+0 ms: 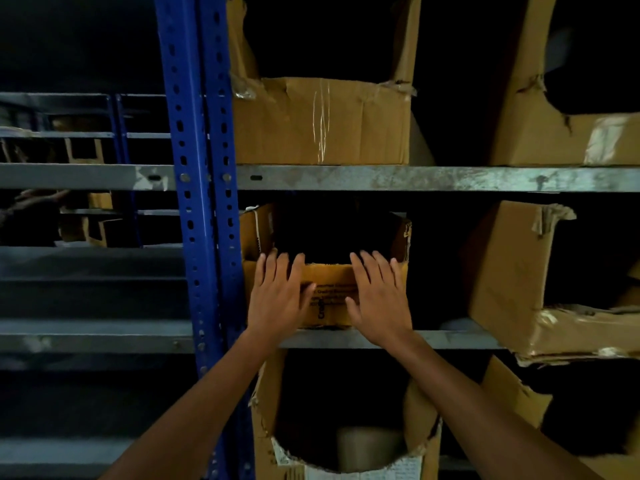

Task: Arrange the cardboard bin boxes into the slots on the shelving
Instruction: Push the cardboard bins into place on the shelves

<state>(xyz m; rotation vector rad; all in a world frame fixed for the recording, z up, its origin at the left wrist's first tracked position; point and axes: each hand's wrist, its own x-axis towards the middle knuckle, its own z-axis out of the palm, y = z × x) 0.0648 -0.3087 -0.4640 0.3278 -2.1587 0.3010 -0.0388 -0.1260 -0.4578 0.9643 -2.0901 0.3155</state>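
Dim, deep shadows in box openings (wide-angle bending at edges)

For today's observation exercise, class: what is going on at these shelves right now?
A person presses both flat hands, left hand and right hand, against the front of a small brown cardboard bin box on the middle grey metal shelf, beside the blue perforated steel upright. Other torn cardboard bins already sit above, below and to the right.

Blurred, unreadable print on box [329,296]
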